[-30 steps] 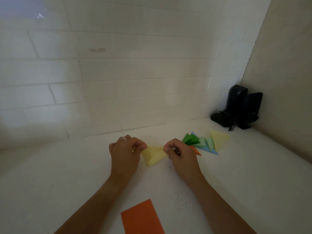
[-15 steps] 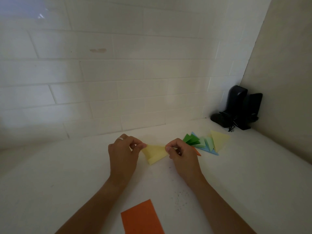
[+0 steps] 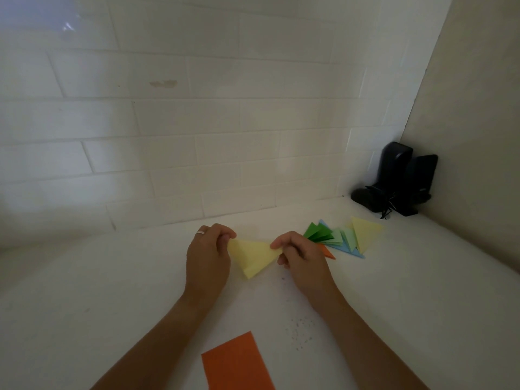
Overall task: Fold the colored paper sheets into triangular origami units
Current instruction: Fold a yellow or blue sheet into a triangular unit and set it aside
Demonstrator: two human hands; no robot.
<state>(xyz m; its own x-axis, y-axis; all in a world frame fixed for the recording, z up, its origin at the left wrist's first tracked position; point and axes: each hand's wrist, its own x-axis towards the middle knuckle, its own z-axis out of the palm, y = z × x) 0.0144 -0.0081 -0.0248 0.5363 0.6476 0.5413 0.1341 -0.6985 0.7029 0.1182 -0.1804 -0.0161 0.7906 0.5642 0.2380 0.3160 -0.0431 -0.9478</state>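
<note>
Mid-fold on a yellow paper triangle (image 3: 254, 256), held just above the white tabletop (image 3: 112, 291) in the middle of the scene, point toward the near side. Left corner pinched by the curled fingers (image 3: 225, 238) of the left hand (image 3: 208, 258); right corner pinched by the right hand (image 3: 302, 256), thumb on top. Probably one of the last folds of this unit: shape already triangular, with a loose flap along the near-right edge. Next move likely calls for bringing the two corners together and pressing a sharp crease. Finished units (image 3: 342, 237) fanned out just right of the right hand. Flat orange sheet (image 3: 236, 364) waiting at the near edge, unfolded. Dark device (image 3: 399, 181) in the far right corner.
</note>
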